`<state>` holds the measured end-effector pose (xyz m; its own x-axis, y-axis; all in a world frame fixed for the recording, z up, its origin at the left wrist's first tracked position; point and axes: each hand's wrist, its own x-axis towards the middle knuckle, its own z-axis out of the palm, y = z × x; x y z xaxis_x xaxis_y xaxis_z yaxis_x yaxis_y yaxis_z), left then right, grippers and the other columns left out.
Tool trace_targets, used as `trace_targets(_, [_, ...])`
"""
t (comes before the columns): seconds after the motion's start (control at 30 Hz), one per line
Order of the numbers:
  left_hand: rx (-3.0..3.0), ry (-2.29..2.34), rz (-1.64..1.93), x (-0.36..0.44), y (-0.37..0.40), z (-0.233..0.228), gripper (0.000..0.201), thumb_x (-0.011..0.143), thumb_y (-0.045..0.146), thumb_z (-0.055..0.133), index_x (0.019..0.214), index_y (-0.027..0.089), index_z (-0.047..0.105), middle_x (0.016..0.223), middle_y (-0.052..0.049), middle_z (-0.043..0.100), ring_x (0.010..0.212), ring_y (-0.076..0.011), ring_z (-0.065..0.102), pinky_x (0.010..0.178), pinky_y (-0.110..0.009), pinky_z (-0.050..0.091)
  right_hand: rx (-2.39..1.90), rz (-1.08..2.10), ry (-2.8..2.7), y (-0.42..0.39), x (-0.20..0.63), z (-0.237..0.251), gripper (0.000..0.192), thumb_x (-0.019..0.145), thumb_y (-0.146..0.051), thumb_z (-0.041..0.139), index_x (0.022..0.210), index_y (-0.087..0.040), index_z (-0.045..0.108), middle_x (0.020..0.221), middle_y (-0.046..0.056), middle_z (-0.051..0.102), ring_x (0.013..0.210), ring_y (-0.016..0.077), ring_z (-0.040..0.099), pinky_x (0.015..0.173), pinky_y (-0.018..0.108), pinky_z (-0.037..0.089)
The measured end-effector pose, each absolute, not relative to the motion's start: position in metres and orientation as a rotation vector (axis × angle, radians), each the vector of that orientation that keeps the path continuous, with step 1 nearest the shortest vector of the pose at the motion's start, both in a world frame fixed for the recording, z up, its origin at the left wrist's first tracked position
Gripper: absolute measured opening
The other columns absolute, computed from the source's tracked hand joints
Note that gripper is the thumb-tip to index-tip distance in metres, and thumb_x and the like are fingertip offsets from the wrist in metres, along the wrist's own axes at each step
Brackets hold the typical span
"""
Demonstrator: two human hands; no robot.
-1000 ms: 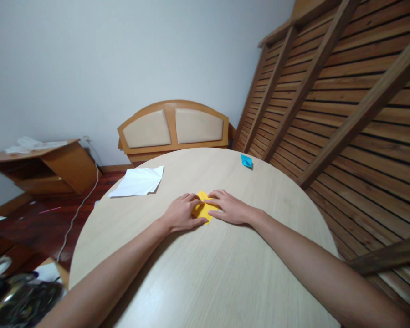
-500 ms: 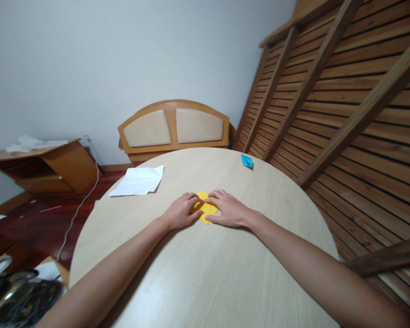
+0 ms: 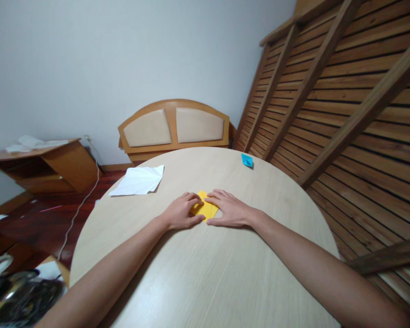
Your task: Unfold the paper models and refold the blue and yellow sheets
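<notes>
A yellow sheet of origami paper (image 3: 207, 208), folded into a diamond shape, lies flat on the round table (image 3: 205, 273). Its left side is held by my left hand (image 3: 184, 211), fingers bent over the far-left edge and thumb at the near corner. My right hand (image 3: 228, 209) holds the right side, with fingertips resting on top and the thumb by the same near corner. The two thumb tips almost meet. Parts of both side edges are hidden under my fingers.
White sheets of paper (image 3: 138, 180) lie at the table's left. A folded blue paper piece (image 3: 247, 160) sits near the far right edge. Wooden slats (image 3: 310, 105) lean close along the right, and a headboard (image 3: 174, 125) stands beyond the table.
My left thumb has slid toward me and right, from on top of the yellow paper to its near corner. My right hand has barely moved.
</notes>
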<state>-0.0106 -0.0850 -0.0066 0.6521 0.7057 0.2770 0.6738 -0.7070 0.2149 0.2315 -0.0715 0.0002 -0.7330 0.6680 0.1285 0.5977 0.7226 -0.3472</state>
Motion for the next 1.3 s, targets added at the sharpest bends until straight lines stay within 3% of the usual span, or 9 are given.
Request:
trace_targets(0.1, [2.809, 1.127, 0.487, -0.012, -0.085, -0.003, 0.04, 0.091, 0.045, 0.06, 0.117, 0.015, 0.067, 0.116, -0.014, 0.064, 0.107, -0.027, 0.059, 0.097, -0.041, 0.049, -1.047, 0.439, -2.711, -0.068, 0.236, -0.004, 0.083, 0.085, -0.073, 0.053, 0.15, -0.022, 0.045, 0.159, 0.011, 0.035, 0.148, 0.0369, 0.023, 0.12, 0.052, 0.021])
trace_targets(0.2, [2.827, 1.135, 0.474, -0.013, -0.085, -0.001, 0.036, 0.093, 0.041, 0.058, 0.116, 0.016, 0.069, 0.114, -0.013, 0.064, 0.105, -0.0262, 0.059, 0.095, -0.04, 0.05, -1.05, 0.417, -2.704, -0.064, 0.239, -0.008, 0.076, 0.088, -0.068, 0.053, 0.149, -0.024, 0.047, 0.161, 0.011, 0.031, 0.149, 0.0366, 0.022, 0.12, 0.053, 0.02])
trace_targets(0.33, [2.811, 1.119, 0.484, -0.014, -0.085, -0.001, 0.037, 0.093, 0.039, 0.058, 0.118, 0.015, 0.069, 0.115, -0.014, 0.064, 0.106, -0.0261, 0.06, 0.096, -0.041, 0.05, -0.982, 0.359, -2.66, -0.06, 0.238, -0.008, 0.06, 0.092, -0.056, 0.055, 0.141, -0.022, 0.057, 0.152, 0.013, 0.046, 0.142, 0.0344, 0.034, 0.117, 0.052, 0.027])
trace_targets(0.57, [2.787, 0.988, 0.471, -0.018, -0.084, -0.004, 0.048, 0.089, 0.039, 0.062, 0.129, 0.013, 0.062, 0.129, -0.017, 0.06, 0.121, -0.0282, 0.057, 0.106, -0.042, 0.046, -0.854, 0.287, -2.607, -0.056, 0.235, -0.005, 0.034, 0.093, -0.039, 0.061, 0.12, -0.021, 0.072, 0.12, 0.011, 0.068, 0.114, 0.0263, 0.057, 0.103, 0.044, 0.042])
trace_targets(0.83, [2.815, 1.02, 0.453, -0.016, -0.083, -0.003, 0.039, 0.094, 0.039, 0.056, 0.123, 0.014, 0.062, 0.133, -0.016, 0.063, 0.126, -0.0285, 0.056, 0.108, -0.045, 0.045, -0.79, 0.271, -2.627, -0.06, 0.233, -0.002, 0.045, 0.086, -0.048, 0.068, 0.122, -0.021, 0.069, 0.123, 0.011, 0.069, 0.115, 0.0284, 0.06, 0.102, 0.046, 0.042])
trace_targets(1.3, [2.878, 1.007, 0.457, -0.017, -0.08, -0.004, 0.032, 0.098, 0.034, 0.05, 0.12, 0.016, 0.065, 0.132, -0.016, 0.064, 0.118, -0.0262, 0.061, 0.105, -0.044, 0.044, -0.83, 0.266, -2.607, -0.057, 0.232, -0.007, 0.031, 0.093, -0.034, 0.059, 0.119, -0.02, 0.07, 0.122, 0.01, 0.071, 0.116, 0.0258, 0.062, 0.103, 0.042, 0.045])
